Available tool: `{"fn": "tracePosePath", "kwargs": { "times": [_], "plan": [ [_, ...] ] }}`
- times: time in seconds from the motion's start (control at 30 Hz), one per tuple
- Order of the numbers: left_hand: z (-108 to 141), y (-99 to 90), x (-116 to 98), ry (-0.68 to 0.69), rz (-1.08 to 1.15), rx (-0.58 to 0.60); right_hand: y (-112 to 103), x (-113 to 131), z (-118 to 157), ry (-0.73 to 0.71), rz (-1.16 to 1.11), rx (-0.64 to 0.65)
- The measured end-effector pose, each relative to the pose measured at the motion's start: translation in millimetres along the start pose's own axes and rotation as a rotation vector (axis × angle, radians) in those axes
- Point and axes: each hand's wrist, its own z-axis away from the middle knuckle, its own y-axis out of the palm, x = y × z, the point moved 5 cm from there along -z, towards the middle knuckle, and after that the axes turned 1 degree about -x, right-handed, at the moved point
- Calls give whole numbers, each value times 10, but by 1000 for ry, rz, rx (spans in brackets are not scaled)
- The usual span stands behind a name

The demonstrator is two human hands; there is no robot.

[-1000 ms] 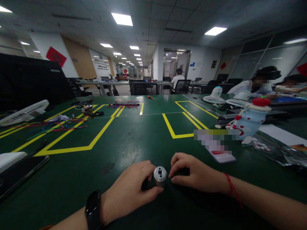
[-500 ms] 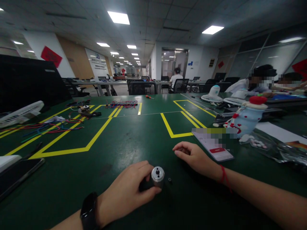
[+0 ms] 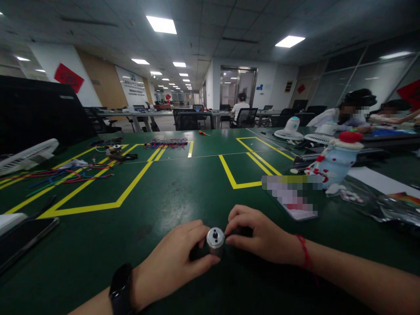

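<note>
My left hand curls its thumb and fingers around a small silver cylindrical motor. The motor stands upright on the green table, its round end face up, showing a dark centre shaft and two small holes. Close by on the right, my right hand has its thumb and index fingertips drawn together beside the motor's rim. What lies between those fingertips is hidden, and the small dark ring-like part seen there earlier does not show now.
A phone lies beyond my right hand, near a blue bottle with a red top. Loose wires and a dark phone are at left. Yellow tape marks the table. A screwdriver lies far off.
My right hand has moved left and toward me, its fingertips closing beside the motor, where the small dark part lay. My left hand and the motor have stayed put.
</note>
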Motion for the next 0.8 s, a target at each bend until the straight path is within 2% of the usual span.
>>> {"fn": "tracePosePath", "kwargs": {
  "times": [0.07,0.13,0.3,0.5,0.8],
  "plan": [
    [-10,3,0,6,-3,7,-47,72,-30,4,-98,-125],
    [-14,1,-3,10,-7,7,-68,156,-60,-12,-144,-173],
    [-14,-4,-14,12,-6,6,-31,272,-94,14,-95,-122],
    [-18,3,-15,18,1,-2,-39,291,-96,-3,-90,-161],
    [-33,15,-15,23,-4,1,5,339,-106,-6,-39,-108]
  ]
}}
